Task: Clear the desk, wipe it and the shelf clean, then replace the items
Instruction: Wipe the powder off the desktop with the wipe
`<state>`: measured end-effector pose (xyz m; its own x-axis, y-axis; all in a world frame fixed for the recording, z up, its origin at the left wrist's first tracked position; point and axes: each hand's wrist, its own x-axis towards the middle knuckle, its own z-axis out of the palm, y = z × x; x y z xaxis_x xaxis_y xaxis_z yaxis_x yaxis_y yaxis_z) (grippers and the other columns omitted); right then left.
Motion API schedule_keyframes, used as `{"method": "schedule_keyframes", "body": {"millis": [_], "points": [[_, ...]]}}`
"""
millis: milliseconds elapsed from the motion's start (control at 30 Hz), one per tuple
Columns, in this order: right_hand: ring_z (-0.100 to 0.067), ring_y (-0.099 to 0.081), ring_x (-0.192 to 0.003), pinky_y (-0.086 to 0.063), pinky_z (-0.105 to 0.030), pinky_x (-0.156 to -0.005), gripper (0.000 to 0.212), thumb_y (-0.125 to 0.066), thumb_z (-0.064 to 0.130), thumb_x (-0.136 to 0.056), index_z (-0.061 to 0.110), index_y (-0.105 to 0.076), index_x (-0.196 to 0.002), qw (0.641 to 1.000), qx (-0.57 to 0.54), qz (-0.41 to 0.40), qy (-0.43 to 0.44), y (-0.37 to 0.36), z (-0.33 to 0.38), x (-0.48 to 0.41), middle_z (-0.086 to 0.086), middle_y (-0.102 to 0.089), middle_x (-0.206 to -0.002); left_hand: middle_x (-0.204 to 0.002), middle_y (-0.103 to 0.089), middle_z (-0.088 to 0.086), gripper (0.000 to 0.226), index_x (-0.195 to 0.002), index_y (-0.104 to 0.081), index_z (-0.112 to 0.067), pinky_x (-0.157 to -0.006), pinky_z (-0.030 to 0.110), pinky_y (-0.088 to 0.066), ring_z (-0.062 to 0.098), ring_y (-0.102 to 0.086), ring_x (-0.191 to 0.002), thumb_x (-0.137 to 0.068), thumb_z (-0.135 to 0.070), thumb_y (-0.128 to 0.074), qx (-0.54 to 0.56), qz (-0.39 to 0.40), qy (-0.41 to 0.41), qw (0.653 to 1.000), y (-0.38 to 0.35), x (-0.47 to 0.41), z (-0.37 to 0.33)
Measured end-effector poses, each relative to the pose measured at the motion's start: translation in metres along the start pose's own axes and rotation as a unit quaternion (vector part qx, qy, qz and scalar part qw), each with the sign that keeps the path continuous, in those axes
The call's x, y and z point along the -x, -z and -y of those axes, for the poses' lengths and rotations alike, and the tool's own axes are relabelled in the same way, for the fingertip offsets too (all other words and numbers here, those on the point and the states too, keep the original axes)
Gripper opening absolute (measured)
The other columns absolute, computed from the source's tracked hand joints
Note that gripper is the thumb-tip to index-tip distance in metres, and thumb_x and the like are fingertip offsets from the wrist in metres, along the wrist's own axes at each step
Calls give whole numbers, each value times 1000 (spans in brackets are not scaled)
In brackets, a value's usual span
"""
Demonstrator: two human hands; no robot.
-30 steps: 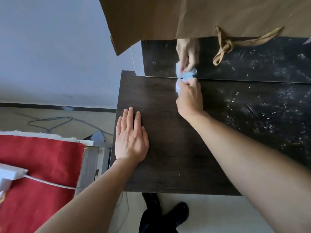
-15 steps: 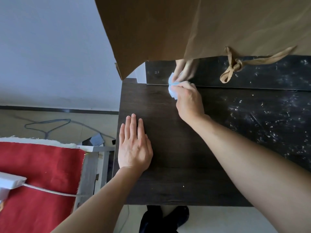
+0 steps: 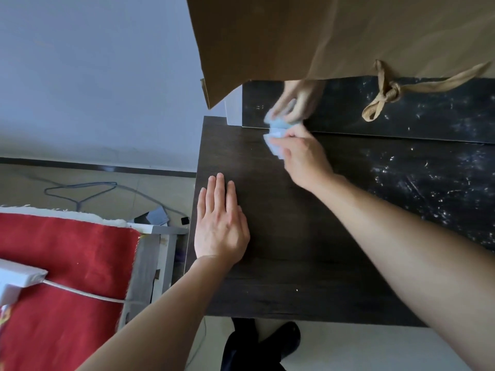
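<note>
A dark wooden desk (image 3: 281, 263) fills the middle of the view. My right hand (image 3: 304, 156) is shut on a light blue cloth (image 3: 274, 145), pressed on the desk's far left part where it meets a glossy dark back panel (image 3: 428, 113). That panel mirrors my hand and the cloth. My left hand (image 3: 221, 226) lies flat and open on the desk near its left edge. White dust specks cover the desk's right side (image 3: 428, 188); the left side looks plain.
A brown paper bag (image 3: 321, 36) with a ribbon handle (image 3: 385, 92) hangs over the back panel at the top. Left of the desk is a red blanket (image 3: 61, 277) with a white charger and cable (image 3: 24, 277). A wire hanger (image 3: 80, 191) lies on the floor.
My right hand slid the cloth leftward along the desk's back edge, from the middle toward the left corner. My left hand stayed flat in place. The view tilted slightly down.
</note>
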<state>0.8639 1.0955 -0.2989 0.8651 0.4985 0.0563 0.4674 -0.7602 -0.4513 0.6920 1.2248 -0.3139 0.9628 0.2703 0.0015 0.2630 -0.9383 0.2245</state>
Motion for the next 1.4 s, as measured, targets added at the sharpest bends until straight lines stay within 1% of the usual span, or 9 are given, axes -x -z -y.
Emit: {"method": "schedule_keyframes", "body": {"millis": [200,367,500,567,667,867,1000,1133,1400], "points": [[-38,-54,-101,-43,-37,-82,37,-52,-4,-81,9,-69,-112,982,42,-80,-167,28,-55,23,-19,-53,-112,-151,-31,21,55,-139,-40,-1,-118,46,-18,35,-22,-143,-93,-26,-24,1,-1,2,1000,2,-1,0],[-26,-54,-90,-47,-34,-76,30,-49,17,-91,18,-66,-117,999,-24,16,21,2,2,89,-8,-52,-99,-150,-32,22,55,-138,-41,0,-117,47,-19,36,-23,-142,-92,-25,-25,10,-9,1,1000,0,1,-1],[-17,-50,-85,-43,-24,-73,32,-55,6,-91,16,-64,-120,988,-44,90,120,19,9,157,-3,-51,-97,-150,-31,21,53,-139,-40,0,-117,47,-19,36,-22,-143,-93,-24,-26,14,-10,4,1000,0,1,-1],[-21,-54,-89,-41,-24,-74,23,-50,17,-94,13,-65,-111,997,10,61,53,23,-14,121,-3,-52,-100,-151,-31,21,52,-139,-40,0,-118,46,-17,35,-21,-143,-93,-22,-30,16,-10,5,1000,0,1,-1],[-32,-53,-98,-41,-31,-78,28,-51,7,-87,13,-61,-112,992,60,-31,-111,23,-40,54,-10,-50,-113,-151,-32,20,52,-138,-40,0,-118,46,-18,34,-22,-143,-92,-20,-29,25,-18,7,999,-2,1,-1],[-30,-47,-110,-42,-35,-88,43,-55,-1,-82,9,-55,-124,1000,16,14,7,-29,44,-10,-11,-46,-127,-151,-29,20,53,-141,-33,2,-118,49,-14,35,-19,-143,-89,-8,-34,70,-66,130,987,-6,0,-4],[-26,-43,-111,-43,-36,-90,48,-54,-2,-83,21,-56,-126,997,12,51,47,-37,61,-16,-7,-44,-125,-152,-28,19,50,-140,-34,3,-117,48,-17,34,-18,-143,-90,-2,-36,91,-76,152,981,-8,-2,-3],[-31,-49,-104,-47,-46,-86,50,-53,-8,-84,23,-62,-123,998,-28,40,44,-10,20,44,-10,-50,-114,-152,-26,19,51,-140,-34,2,-117,46,-16,35,-16,-144,-90,-3,-37,84,-64,151,983,-8,-2,-2],[-11,-45,-89,-42,-26,-73,31,-48,14,-96,37,-56,-115,969,-69,185,148,16,18,280,10,-47,-101,-153,-23,21,52,-140,-33,2,-117,47,-15,37,-14,-143,-89,-4,-36,65,-41,141,987,-4,-3,-3]]}}
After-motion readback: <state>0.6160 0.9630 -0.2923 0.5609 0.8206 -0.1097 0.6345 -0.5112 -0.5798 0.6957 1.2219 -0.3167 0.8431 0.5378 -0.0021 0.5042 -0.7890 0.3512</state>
